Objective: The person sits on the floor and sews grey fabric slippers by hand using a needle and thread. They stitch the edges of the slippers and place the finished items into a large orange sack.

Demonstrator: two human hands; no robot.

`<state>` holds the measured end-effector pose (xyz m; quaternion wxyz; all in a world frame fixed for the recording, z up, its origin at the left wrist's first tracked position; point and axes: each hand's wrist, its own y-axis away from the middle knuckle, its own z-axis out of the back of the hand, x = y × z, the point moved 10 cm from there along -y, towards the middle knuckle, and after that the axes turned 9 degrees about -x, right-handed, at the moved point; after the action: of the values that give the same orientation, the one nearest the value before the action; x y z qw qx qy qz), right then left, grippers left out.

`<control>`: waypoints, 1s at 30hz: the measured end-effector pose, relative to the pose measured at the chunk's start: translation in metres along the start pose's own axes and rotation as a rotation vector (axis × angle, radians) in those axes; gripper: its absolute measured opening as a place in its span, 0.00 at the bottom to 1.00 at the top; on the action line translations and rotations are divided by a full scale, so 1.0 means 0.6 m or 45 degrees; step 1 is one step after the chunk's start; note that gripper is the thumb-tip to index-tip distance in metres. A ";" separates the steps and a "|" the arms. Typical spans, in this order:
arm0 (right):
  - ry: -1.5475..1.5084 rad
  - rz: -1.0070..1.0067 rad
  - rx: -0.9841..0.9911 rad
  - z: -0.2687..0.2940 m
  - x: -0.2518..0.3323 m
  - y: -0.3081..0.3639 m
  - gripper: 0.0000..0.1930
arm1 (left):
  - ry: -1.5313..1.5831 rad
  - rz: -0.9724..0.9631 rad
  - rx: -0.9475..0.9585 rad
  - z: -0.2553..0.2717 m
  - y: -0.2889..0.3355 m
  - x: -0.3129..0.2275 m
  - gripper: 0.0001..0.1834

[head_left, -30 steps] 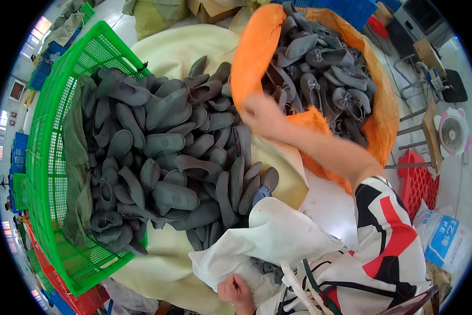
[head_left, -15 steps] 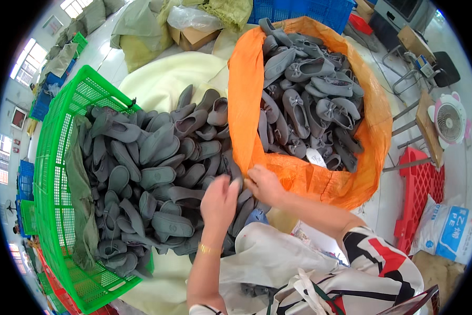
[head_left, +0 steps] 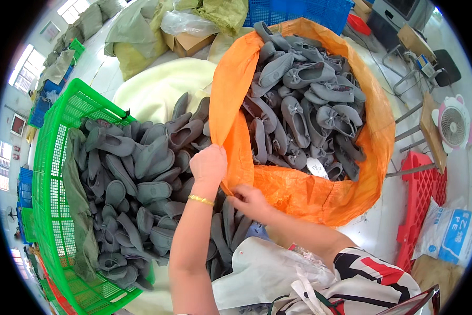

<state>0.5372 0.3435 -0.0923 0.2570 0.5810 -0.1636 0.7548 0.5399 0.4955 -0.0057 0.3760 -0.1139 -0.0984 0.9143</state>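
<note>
My left hand is closed on the rim of a big orange woven bag, at the bag's left edge. Just below and to the right, my right hand pinches the same rim between bent fingers. Grey flat shoes with small bows fill the bag, with a white tag lying among them near the front. To the left, under my left wrist, spreads a heap of grey shoes; part of it is hidden by my forearm.
A tipped green plastic crate backs the heap, with a grey-green sack along its inside. Pale cloth lies behind. At right are a small fan, a red pallet and a white-and-blue sack.
Both hands have come down onto the bag's rim, the left moving up and slightly left. The bag's left edge is pulled further left over the heap.
</note>
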 end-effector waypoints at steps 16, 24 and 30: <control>-0.868 -0.815 -0.489 0.195 -0.205 -0.373 0.27 | 0.428 -0.428 -0.040 -0.028 0.191 -0.168 0.16; 0.575 0.203 -0.740 0.352 0.085 -0.481 0.18 | 0.501 -0.277 -0.025 -0.006 0.137 -0.145 0.15; 0.624 0.511 -0.629 0.408 0.202 -0.247 0.17 | 0.455 -0.387 0.124 -0.047 0.178 -0.169 0.11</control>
<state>0.7933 0.3545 0.0827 0.2678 0.2609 -0.3842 0.8441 0.5470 0.3520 -0.0475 0.5259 -0.2395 -0.0021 0.8161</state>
